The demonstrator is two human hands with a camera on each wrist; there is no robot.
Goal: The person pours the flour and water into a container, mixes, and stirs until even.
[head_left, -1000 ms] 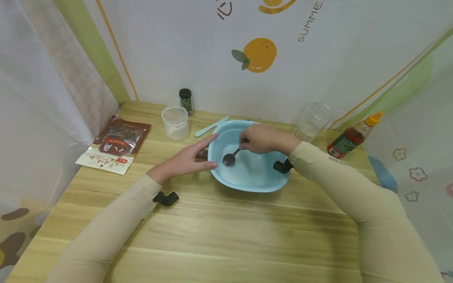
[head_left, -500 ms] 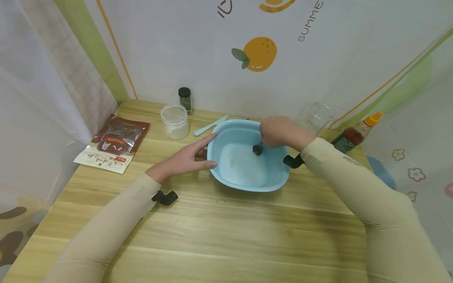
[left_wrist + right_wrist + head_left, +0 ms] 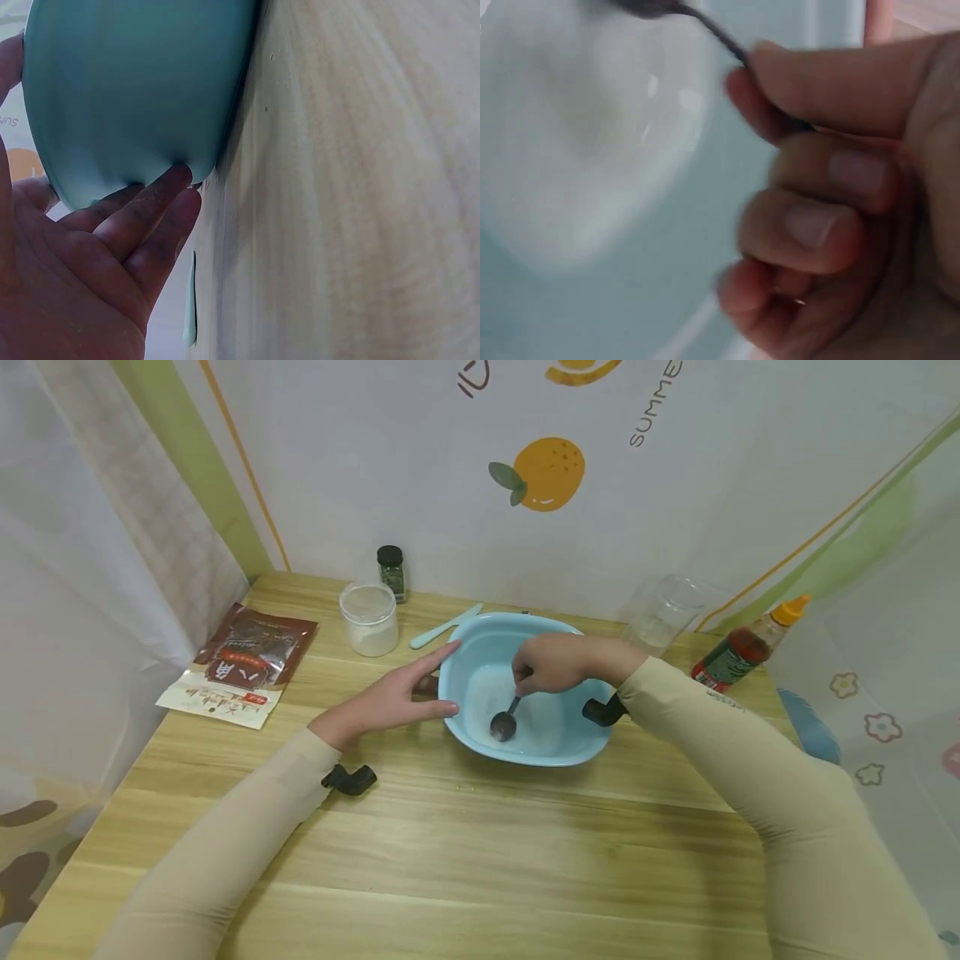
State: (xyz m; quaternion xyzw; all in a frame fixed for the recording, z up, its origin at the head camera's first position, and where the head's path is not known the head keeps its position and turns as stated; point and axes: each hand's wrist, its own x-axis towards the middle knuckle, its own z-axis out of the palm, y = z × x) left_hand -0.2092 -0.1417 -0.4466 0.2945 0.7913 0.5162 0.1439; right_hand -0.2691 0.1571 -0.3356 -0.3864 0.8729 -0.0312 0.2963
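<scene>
Left hand [image 3: 393,700], fingers spread wide, braces the blue basin [image 3: 487,639] on the counter [image 3: 465,860]; right hand [image 3: 557,662] pinches the dark spoon [image 3: 502,727] inside it. Stirring seems the step; next likely calls for a steady basin. Counted: one basin, one spoon, two jars [image 3: 371,622], one glass [image 3: 663,620], one sauce bottle [image 3: 738,652], one packet [image 3: 240,664].

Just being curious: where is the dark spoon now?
In the head view, the spoon is inside the blue basin, held by the right hand, its round end left of centre and toward the near side.
</scene>
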